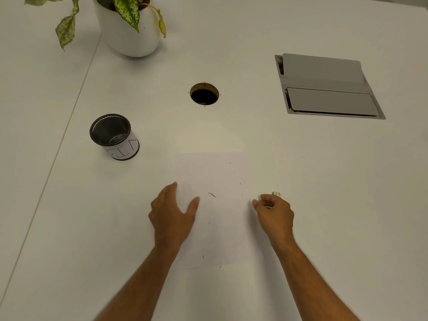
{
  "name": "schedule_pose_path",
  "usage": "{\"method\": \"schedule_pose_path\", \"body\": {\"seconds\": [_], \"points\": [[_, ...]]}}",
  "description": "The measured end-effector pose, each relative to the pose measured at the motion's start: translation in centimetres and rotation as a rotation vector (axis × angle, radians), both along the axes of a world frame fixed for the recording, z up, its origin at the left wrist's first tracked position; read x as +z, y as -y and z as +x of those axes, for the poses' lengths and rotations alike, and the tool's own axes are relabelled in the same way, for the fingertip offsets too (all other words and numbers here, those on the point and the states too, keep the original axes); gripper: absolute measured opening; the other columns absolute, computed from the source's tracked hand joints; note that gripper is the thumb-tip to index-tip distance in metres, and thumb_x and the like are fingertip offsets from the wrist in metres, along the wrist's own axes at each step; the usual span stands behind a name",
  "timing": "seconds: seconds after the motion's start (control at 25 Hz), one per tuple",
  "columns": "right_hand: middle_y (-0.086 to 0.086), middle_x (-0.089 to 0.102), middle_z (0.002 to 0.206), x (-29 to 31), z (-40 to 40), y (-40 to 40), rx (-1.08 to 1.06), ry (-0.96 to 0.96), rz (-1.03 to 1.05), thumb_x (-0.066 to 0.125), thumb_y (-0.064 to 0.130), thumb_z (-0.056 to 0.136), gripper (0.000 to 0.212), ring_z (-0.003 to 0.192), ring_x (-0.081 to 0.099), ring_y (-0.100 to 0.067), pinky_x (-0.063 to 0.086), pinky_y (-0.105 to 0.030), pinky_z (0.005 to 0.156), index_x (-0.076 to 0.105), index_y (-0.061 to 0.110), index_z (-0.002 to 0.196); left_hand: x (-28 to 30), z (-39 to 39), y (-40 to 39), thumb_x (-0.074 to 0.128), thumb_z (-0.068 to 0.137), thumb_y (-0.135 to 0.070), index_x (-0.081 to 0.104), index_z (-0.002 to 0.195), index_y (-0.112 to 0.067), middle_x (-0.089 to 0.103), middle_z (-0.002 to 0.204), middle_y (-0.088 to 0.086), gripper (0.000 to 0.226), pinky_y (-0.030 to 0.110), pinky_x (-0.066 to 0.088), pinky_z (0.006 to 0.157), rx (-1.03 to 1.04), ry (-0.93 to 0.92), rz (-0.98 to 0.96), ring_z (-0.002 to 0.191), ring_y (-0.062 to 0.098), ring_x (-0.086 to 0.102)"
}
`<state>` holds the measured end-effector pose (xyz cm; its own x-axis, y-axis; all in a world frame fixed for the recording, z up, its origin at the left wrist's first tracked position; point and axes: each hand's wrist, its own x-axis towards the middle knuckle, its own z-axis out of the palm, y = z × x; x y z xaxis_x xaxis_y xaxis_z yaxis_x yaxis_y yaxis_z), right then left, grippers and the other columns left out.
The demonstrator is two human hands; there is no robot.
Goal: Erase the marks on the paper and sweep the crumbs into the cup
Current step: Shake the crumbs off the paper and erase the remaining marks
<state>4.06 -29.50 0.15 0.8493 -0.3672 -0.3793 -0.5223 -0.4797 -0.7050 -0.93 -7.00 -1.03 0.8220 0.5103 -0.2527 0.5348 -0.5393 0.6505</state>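
The sheet of paper [213, 205] is lying at lower centre, its long axis running up the frame, dark crumbs [212, 194] scattered on it. The left hand [172, 216] is resting on its left edge with fingers spread flat. The right hand [275, 213], just off the right edge, is pinching a small eraser [276, 194] in curled fingers. The mesh cup [114, 136] is standing upright at upper left.

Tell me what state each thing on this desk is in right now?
Paper: flat, dotted with crumbs.
Cup: upright, open.
Left hand: open, pressing the paper.
Right hand: gripping an eraser.
Cable hatch: flaps part open.
Plant pot: upright.

White table [301, 193] w/ paper [215, 172], cup [114, 136], plant pot [129, 35]
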Motion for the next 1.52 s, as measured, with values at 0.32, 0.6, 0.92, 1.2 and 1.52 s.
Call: {"method": "schedule_pose_path", "body": {"seconds": [0.32, 0.6, 0.92, 1.2, 1.52], "points": [[0.016, 0.064, 0.090, 0.1, 0.7, -0.5, -0.075, -0.091, 0.168, 0.076, 0.021, 0.082, 0.012, 0.095, 0.063, -0.014, 0.051, -0.033, 0.092, 0.068, 0.024, 0.091, 0.5, 2.5, -1.0, 0.072, 0.093, -0.037, 0.048, 0.146, -0.014, 0.065, 0.128, 0.000, 0.062, 0.030, 0.039, 0.095, 0.297, -0.075, -0.361, 0.111, 0.016, 0.055], [0.003, 0.071, 0.097, 0.1, 0.1, -0.5, -0.034, -0.110, 0.154, 0.079, 0.017, 0.079, 0.020, 0.094, 0.067, -0.024, 0.055, -0.044, 0.091, 0.068, 0.020, 0.094, 0.7, 2.5, -1.7, 0.076, 0.090, -0.034, 0.055, 0.141, -0.014, 0.072, 0.106, -0.006, 0.059, 0.029, 0.040, 0.091, 0.333, -0.062, -0.378, 0.102, 0.013, 0.055], [0.000, 0.074, 0.080, -0.1, -0.8, 0.2, 0.005, -0.075, 0.073, 0.079, 0.011, 0.077, 0.007, 0.081, 0.071, -0.024, 0.057, -0.043, 0.087, 0.076, 0.014, 0.082, 0.7, 1.5, -1.9, 0.078, 0.089, -0.028, 0.064, 0.129, -0.013, 0.073, 0.094, -0.007, 0.045, 0.040, 0.052, 0.100, 0.317, -0.057, -0.404, 0.104, 0.024, 0.069], [0.003, 0.073, 0.077, 0.0, -1.2, 0.2, 0.015, -0.049, 0.052, 0.079, 0.010, 0.078, 0.013, 0.078, 0.069, -0.019, 0.057, -0.040, 0.088, 0.073, 0.021, 0.074, 0.4, 1.3, -2.1, 0.079, 0.089, -0.023, 0.075, 0.110, -0.011, 0.071, 0.095, -0.003, 0.024, 0.030, 0.051, 0.091, 0.220, -0.097, -0.353, 0.098, 0.020, 0.066], [0.009, 0.071, 0.074, 2.4, -2.8, 0.3, 0.009, 0.110, 0.092, 0.078, 0.014, 0.082, 0.017, 0.073, 0.066, -0.007, 0.054, -0.026, 0.077, 0.070, 0.028, 0.075, 2.8, -0.3, -2.0, 0.078, 0.091, -0.025, 0.077, 0.100, -0.018, 0.073, 0.092, -0.006, 0.012, 0.030, 0.050, 0.081, 0.169, 0.076, -0.257, 0.088, 0.021, 0.068]]}}
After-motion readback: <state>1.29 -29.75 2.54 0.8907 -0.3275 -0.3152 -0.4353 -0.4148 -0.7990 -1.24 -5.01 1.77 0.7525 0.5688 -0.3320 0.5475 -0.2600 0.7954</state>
